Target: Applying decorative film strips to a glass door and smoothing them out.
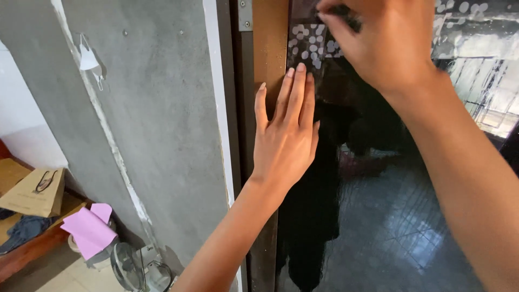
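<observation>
The left hand lies flat, fingers together, pressed on the brown door frame and the dark glass pane. Higher up, the right hand pinches the spotted film stuck to the glass. Lower left: one pink paper sheet and one brown paper bag by the grey concrete wall.

Left hand: raised in front of the person, palm pressed flat forward, fingers straight, held together and pointing up, thumb set slightly apart. Left forearm bare, rising from the lower centre. Right hand: higher, back of hand facing the viewer, fingertips curled and pinched together at the top. Right forearm bare, descending toward the lower right. The hands are apart, not touching.
</observation>
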